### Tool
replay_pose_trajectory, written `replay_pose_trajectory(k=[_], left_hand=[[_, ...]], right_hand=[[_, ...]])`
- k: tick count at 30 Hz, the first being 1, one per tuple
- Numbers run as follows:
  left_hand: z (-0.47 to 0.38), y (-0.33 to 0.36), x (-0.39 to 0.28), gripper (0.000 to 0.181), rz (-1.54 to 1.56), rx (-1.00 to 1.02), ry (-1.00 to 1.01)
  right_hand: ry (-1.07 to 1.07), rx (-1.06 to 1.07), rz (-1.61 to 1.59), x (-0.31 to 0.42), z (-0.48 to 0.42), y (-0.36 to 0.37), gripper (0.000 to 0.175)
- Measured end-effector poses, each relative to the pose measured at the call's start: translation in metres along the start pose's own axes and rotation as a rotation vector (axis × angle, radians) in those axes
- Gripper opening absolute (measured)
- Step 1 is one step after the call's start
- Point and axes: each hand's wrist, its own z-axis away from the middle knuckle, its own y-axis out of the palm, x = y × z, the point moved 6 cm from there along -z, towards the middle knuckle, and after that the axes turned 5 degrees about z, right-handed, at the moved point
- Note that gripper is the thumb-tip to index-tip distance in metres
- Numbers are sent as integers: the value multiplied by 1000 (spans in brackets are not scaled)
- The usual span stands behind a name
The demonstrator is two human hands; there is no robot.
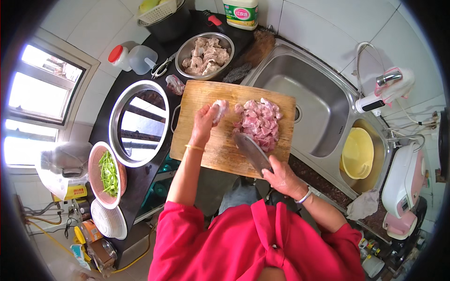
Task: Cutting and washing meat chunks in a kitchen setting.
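Note:
My left hand grips a pale pink piece of raw meat above the left half of a wooden cutting board. In my right hand is the handle of a cleaver. Its dark blade slants up and left, with the tip at the lower left edge of a heap of cut raw meat. That heap lies on the right half of the board. Beyond the board's far edge, a steel bowl holds larger chunks of meat. My fingers hide part of the piece in my left hand.
A steel sink adjoins the board on the right, with a yellow basin in its smaller bowl. To the left stand a round steel pan and a pink basket of cut green vegetables. Scissors lie near the steel bowl.

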Motion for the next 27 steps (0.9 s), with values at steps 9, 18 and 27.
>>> replay_pose_trajectory(k=[9, 18, 27], left_hand=[[117, 29, 9, 24, -863, -38, 638], [131, 39, 20, 31, -903, 83, 680], [128, 35, 21, 30, -826, 98, 715]], right_hand=[[-170, -125, 92, 10, 2, -5, 26], [-204, -38, 334, 30, 18, -6, 24], [-274, 47, 536, 28, 15, 11, 20]])
